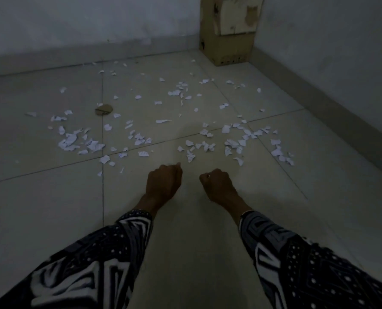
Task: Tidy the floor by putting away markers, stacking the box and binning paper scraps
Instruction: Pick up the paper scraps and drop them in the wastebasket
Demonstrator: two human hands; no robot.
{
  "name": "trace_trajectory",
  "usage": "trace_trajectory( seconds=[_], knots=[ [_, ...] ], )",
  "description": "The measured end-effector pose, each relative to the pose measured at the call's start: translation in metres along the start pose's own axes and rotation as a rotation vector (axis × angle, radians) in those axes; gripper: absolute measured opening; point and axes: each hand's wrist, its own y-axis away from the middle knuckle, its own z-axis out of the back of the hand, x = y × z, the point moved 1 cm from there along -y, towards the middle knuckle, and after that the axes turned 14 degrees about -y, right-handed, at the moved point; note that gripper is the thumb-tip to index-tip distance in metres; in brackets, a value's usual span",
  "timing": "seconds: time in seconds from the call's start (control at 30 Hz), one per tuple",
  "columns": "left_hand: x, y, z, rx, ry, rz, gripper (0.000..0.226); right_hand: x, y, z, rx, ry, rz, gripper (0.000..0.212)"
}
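Note:
Torn white paper scraps (92, 144) lie scattered over the tiled floor, from the far left (30, 114) across to the right (279, 152), with the nearest ones (191, 156) just beyond my hands. My left hand (163, 184) is curled into a fist low over the floor, and a small pale tip pokes out at its front. My right hand (219, 185) is also curled, with a white speck of paper showing between its fingers. A tall cardboard box (229, 30) stands in the far corner. No markers are in view.
A round brown cardboard disc (104, 109) lies on the floor at the left among the scraps. Walls with a skirting board close the space at the back and along the right. Bare tiles lie under and behind my arms. The light is dim.

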Motion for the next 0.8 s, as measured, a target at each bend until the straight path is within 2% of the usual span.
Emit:
trace_trajectory(
  seconds=[0.17,0.33,0.43,0.5,0.6,0.73,0.8],
  knots=[
    [-0.041,-0.03,0.043,-0.087,-0.022,-0.146,0.034,0.011,-0.002,0.049,-0.071,0.165,0.092,0.035],
    [-0.092,-0.061,0.079,-0.173,0.038,-0.288,0.04,0.019,0.009,0.106,-0.184,0.261,0.114,0.032],
    [-0.134,-0.081,0.097,-0.213,-0.026,-0.41,0.04,0.016,0.022,0.145,-0.232,0.243,0.13,0.03],
    [-0.167,-0.092,0.109,-0.265,-0.062,-0.502,0.047,0.007,0.033,0.178,-0.289,0.205,0.109,0.039],
    [-0.211,-0.098,0.133,-0.321,-0.027,-0.629,0.055,-0.009,0.055,0.225,-0.365,0.253,0.017,0.038],
    [-0.262,-0.104,0.18,-0.376,0.07,-0.74,0.042,-0.021,0.092,0.281,-0.465,0.329,-0.065,0.044],
    [-0.289,-0.104,0.206,-0.42,0.124,-0.825,0.042,-0.022,0.111,0.306,-0.523,0.356,-0.087,0.046]
  ],
)
